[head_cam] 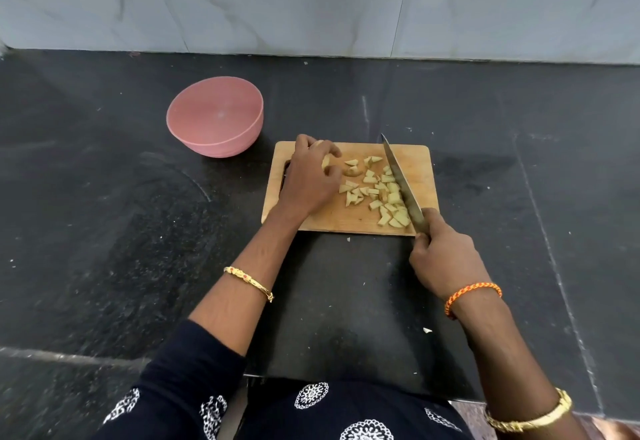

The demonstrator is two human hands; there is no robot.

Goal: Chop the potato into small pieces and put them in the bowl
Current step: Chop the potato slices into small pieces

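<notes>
— Where are the potato bits?

— The cut potato pieces [379, 193] lie in a loose heap on the wooden cutting board [349, 218], in the middle of the frame. The board sits on the dark countertop [104, 231].

— What is the right hand doing?

— The right hand [445, 259] is wrapped tight around the handle of a long knife [403, 185]. The blade runs up and to the left across the board, along the right side of the heap.

— And the left hand?

— The left hand [310, 180] is on the left part of the board with its fingers curled around a potato chunk [325, 161]. I only see a little of that chunk.

— Where is the bowl?

— The pink bowl [214, 117] stands on the countertop, up and to the left of the board, near its corner. No potato is in it.

— Anything on the arms?

— A gold bangle [249, 282] on the left arm and an orange thread band [472, 296] on the right wrist.
</notes>
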